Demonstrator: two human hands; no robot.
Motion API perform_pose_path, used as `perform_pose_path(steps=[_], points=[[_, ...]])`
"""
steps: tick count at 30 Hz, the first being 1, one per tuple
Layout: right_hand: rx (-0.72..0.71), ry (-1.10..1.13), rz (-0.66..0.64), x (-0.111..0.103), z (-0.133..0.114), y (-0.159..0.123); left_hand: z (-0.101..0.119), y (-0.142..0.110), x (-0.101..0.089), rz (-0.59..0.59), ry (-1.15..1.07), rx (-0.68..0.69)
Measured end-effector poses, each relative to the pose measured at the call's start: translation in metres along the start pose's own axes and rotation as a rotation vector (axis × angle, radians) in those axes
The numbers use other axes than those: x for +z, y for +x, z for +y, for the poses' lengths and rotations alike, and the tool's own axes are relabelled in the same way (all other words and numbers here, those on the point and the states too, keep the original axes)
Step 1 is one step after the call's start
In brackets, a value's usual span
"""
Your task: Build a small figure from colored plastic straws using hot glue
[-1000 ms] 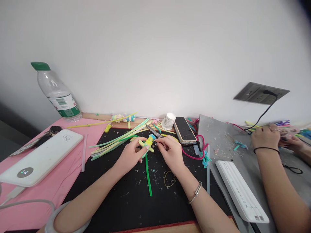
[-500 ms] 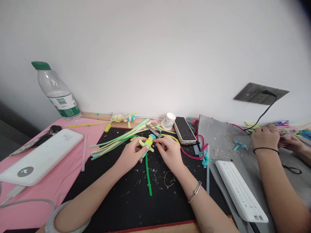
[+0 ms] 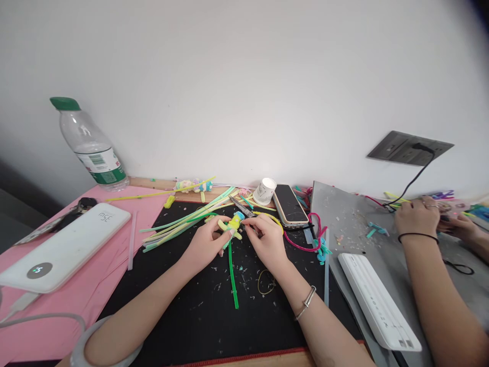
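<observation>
My left hand (image 3: 204,244) pinches a small yellow and blue twisted flower (image 3: 234,224) on a green stem (image 3: 233,275), held just above the black mat (image 3: 198,311). My right hand (image 3: 267,242) is closed in a pinch on the flower's right side, its fingertips meeting the left hand's. A bundle of green and yellow straws (image 3: 183,221) lies just left of the hands. Small scissors (image 3: 241,207) lie right behind them.
A water bottle (image 3: 91,148), a white power bank (image 3: 63,247) on pink paper, a paper cup (image 3: 265,191), a phone (image 3: 291,205) and a red cord (image 3: 305,239) surround the mat. At right another person's hands (image 3: 418,216) work over a grey sheet beside a second power bank (image 3: 378,300).
</observation>
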State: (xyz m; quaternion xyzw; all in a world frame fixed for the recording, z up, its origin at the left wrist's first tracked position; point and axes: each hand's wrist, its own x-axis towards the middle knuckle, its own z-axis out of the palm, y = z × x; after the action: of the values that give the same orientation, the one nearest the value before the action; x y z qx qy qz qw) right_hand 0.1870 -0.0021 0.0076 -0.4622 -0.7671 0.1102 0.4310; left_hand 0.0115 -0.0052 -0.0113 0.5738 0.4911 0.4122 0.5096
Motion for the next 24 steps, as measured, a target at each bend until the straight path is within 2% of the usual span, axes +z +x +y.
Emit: perform_pose_path(steps=[3, 6, 10, 14, 16, 19, 24], points=[[0.004, -0.001, 0.007, -0.002, -0.001, 0.001, -0.001, 0.0, 0.0, 0.003, -0.002, 0.001], [0.041, -0.005, 0.094, -0.007, 0.001, 0.002, 0.003, 0.0, -0.001, 0.051, -0.012, -0.009], [0.106, -0.02, 0.237, -0.016, 0.008, 0.004, 0.012, 0.001, -0.005, 0.208, -0.141, 0.005], [0.116, -0.029, 0.232, -0.017, 0.011, 0.005, 0.017, 0.005, -0.013, 0.365, -0.378, 0.052], [0.091, -0.001, 0.16, -0.014, 0.007, 0.005, 0.017, 0.007, -0.018, 0.397, -0.475, 0.078], [0.02, 0.041, -0.016, -0.003, -0.006, 0.002, 0.018, 0.01, -0.023, 0.449, -0.562, 0.1], [-0.196, -0.041, -0.434, 0.023, -0.038, -0.005, 0.019, 0.012, -0.028, 0.47, -0.608, 0.101]])
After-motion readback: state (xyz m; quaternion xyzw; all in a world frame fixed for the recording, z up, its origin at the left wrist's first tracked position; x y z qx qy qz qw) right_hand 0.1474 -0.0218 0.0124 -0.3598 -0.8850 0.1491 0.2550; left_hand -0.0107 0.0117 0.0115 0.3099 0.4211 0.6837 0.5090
